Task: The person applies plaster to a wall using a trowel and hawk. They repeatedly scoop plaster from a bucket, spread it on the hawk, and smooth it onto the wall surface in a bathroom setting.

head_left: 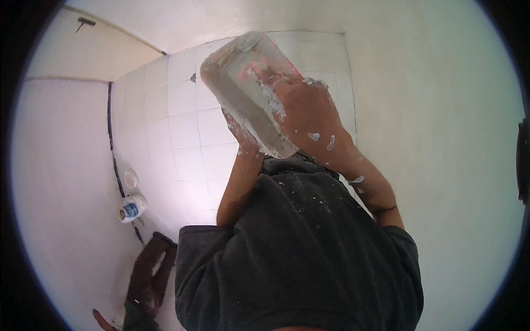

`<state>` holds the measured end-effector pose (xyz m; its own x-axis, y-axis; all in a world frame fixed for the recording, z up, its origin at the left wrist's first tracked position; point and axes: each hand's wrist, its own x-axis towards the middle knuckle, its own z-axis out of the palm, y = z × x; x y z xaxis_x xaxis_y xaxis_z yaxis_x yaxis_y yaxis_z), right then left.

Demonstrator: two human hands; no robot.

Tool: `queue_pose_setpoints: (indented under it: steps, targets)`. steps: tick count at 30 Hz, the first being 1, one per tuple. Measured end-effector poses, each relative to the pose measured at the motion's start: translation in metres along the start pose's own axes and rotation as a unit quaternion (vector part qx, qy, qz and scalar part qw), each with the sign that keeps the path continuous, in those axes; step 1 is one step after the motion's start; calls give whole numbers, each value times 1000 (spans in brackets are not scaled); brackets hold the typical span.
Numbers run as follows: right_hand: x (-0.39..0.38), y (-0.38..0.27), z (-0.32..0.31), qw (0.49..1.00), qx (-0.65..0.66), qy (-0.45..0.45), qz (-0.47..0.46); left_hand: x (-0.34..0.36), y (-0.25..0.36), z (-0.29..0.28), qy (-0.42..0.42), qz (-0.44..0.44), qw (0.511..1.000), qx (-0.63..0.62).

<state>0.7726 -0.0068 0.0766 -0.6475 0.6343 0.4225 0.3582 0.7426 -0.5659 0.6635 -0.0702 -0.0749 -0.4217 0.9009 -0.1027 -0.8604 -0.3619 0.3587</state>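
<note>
A pale, smeared rectangular plastic tray [226, 69] with pink along one edge is held up at upper centre. My left hand [243, 132] grips it from beneath along its left side, fingers mostly hidden behind it. My right hand [303, 113], spotted with white paste, lies over the tray's right part, fingers together and reaching into it among white smears; whether they hold anything is unclear. Both forearms come up past my dark, speckled shirt.
A white bucket [138, 204] and a round white item [131, 179] stand along the left wall's dark base strip. Pale tiles [185, 132] lie between plain walls. Another person in dark trousers [146, 267] is at lower left. A small dark tool [84, 22] shows at upper left.
</note>
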Motion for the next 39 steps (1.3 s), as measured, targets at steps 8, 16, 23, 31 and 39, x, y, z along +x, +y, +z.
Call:
queue_pose_setpoints:
  steps: [8,16,23,31,39]
  targets:
    - [29,-33,-11,979,-3,-174,105,-10,37,21,34,70,997,23]
    - [35,-37,16,995,53,-81,16,-4,44,-3,78,83,993,-8]
    - [26,-24,22,994,10,-83,75,0,38,-21,26,69,997,13]
    - [13,-38,19,994,-13,-57,95,-10,48,-12,46,77,995,43]
    - [-1,-37,43,992,-33,-54,113,-20,63,10,39,59,991,114]
